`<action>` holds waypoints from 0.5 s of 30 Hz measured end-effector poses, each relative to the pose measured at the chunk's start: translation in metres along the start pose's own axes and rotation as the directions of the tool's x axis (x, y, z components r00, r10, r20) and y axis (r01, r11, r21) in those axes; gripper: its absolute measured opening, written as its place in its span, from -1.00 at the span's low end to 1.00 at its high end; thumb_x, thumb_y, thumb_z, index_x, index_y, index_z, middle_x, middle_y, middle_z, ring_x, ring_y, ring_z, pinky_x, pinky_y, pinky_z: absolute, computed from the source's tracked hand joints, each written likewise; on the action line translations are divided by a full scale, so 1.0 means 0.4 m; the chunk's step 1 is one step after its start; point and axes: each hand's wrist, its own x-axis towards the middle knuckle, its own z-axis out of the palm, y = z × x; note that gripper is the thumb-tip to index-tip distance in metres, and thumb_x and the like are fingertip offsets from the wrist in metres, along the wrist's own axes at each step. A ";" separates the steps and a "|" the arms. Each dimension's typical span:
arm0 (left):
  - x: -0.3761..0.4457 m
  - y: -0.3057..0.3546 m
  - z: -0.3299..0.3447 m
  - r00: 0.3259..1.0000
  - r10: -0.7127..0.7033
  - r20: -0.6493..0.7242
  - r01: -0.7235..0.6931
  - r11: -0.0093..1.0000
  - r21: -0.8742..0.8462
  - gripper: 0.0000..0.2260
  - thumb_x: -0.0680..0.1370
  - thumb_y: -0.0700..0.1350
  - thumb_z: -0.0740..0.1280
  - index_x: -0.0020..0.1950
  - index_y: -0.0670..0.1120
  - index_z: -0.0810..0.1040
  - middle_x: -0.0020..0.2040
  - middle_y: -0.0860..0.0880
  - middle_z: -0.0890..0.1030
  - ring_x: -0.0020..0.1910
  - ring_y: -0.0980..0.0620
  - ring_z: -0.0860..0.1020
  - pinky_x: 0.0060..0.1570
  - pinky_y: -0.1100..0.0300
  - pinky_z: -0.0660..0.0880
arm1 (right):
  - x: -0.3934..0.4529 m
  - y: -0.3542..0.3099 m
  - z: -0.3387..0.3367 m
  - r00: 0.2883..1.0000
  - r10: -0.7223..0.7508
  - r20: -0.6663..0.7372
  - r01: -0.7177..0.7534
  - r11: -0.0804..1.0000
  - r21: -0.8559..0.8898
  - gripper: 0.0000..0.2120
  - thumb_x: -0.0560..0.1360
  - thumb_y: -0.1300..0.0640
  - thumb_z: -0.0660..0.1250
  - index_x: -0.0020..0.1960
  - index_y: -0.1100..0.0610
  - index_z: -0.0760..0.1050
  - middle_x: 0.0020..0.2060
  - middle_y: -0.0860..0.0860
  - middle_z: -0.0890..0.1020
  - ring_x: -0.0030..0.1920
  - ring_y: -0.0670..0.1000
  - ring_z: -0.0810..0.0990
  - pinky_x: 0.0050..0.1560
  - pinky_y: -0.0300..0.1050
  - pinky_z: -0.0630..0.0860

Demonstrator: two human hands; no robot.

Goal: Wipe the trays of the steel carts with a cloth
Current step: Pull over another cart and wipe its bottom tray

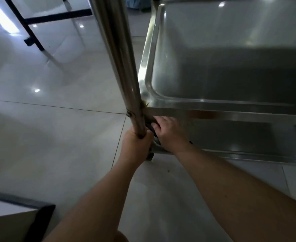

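Working position: crouching low at the corner of a steel cart, both hands down at the foot of the upright post [124, 67].
Left hand [136, 144]: grip curled round the lower end of the post, just above the caster [150, 157].
Right hand [171, 135]: reaches under the tray rim beside the post; grip curled on something dark, which may be the cloth or a cart fitting; cannot tell which.
Cloth: not identifiable with certainty in this view.
Tray [231, 67]: stainless, recessed, rounded corner; nothing lies on it; yellowish residue shows at the corner joint [145, 103] where rim meets post.
Lower shelf [248, 137]: visible beneath the tray, in shadow.
Step in hand: judged as work on the post base and the tray's underside corner, not the tray face.
Next move: likely calls for bringing the cloth up to the soiled corner joint, then across the tray face.
Floor [56, 128]: glossy pale tiles, reflecting ceiling lights.
Room: dark-framed furniture legs [31, 35] stand well apart at upper left; a pale counter edge [12, 222] lies at lower left.
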 end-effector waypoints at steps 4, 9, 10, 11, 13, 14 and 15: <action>-0.002 -0.007 0.019 0.997 0.056 -0.060 -0.059 0.997 -0.050 -0.91 0.43 -0.09 0.35 -0.25 -0.08 0.56 -0.32 -0.11 0.61 -0.37 0.05 0.57 -0.37 0.12 0.55 | -0.020 0.016 0.094 0.924 -0.067 0.377 0.102 0.992 -0.073 -0.40 0.66 -0.17 -0.18 0.67 -0.13 0.15 0.67 -0.20 0.11 0.68 0.00 -0.06 0.63 0.17 0.02; 0.010 -0.013 0.013 0.992 0.109 -0.063 -0.111 0.993 -0.030 -0.90 0.41 -0.07 0.35 -0.30 -0.03 0.54 -0.40 0.06 0.59 -0.39 0.15 0.55 -0.35 0.18 0.54 | -0.051 0.104 0.116 0.934 -0.104 0.342 0.184 0.960 -0.213 -0.48 0.73 -0.13 -0.12 0.69 -0.17 0.03 0.68 -0.24 0.00 0.68 -0.04 -0.20 0.64 0.14 -0.23; 0.013 -0.014 0.009 0.991 0.127 -0.048 -0.128 0.992 -0.009 -0.91 0.42 -0.08 0.35 -0.28 -0.03 0.55 -0.39 0.06 0.59 -0.38 0.16 0.55 -0.33 0.18 0.55 | -0.070 0.134 0.105 0.952 -0.078 0.296 0.155 0.957 -0.245 -0.48 0.73 -0.13 -0.11 0.68 -0.18 0.05 0.68 -0.23 0.03 0.68 -0.03 -0.15 0.63 0.13 -0.20; 0.018 -0.016 0.006 0.989 0.143 -0.032 -0.143 0.990 0.011 -0.91 0.43 -0.09 0.35 -0.26 -0.06 0.56 -0.37 0.02 0.59 -0.35 0.14 0.56 -0.29 0.13 0.57 | -0.096 0.173 0.087 0.971 -0.047 0.236 0.113 0.954 -0.276 -0.47 0.71 -0.13 -0.12 0.68 -0.18 0.10 0.67 -0.21 0.07 0.69 -0.01 -0.09 0.63 0.14 -0.14; 0.027 -0.022 0.003 0.987 0.159 -0.023 -0.159 0.987 0.019 -0.87 0.42 -0.10 0.33 -0.22 -0.17 0.56 -0.32 -0.10 0.60 -0.29 0.05 0.60 -0.20 0.01 0.61 | -0.164 0.279 0.034 0.994 0.037 0.100 -0.005 0.952 -0.305 -0.39 0.65 -0.15 -0.16 0.66 -0.12 0.20 0.66 -0.14 0.16 0.68 0.06 0.05 0.63 0.17 0.00; 0.030 -0.025 0.004 0.985 0.167 -0.032 -0.167 0.986 -0.005 -0.86 0.43 -0.12 0.33 -0.22 -0.20 0.56 -0.31 -0.14 0.60 -0.25 -0.01 0.64 -0.14 -0.06 0.63 | -0.195 0.342 -0.002 0.994 0.104 0.031 -0.089 0.944 -0.318 -0.36 0.63 -0.15 -0.17 0.65 -0.08 0.24 0.66 -0.08 0.21 0.67 0.11 0.10 0.63 0.20 0.07; 0.031 -0.029 0.007 0.984 0.174 -0.045 -0.176 0.984 -0.037 -0.87 0.43 -0.14 0.33 -0.22 -0.20 0.55 -0.32 -0.14 0.61 -0.20 -0.10 0.67 -0.07 -0.13 0.65 | -0.220 0.411 -0.040 0.980 0.197 -0.036 -0.198 0.923 -0.331 -0.34 0.61 -0.14 -0.17 0.65 -0.03 0.27 0.66 -0.01 0.22 0.66 0.17 0.12 0.61 0.22 0.10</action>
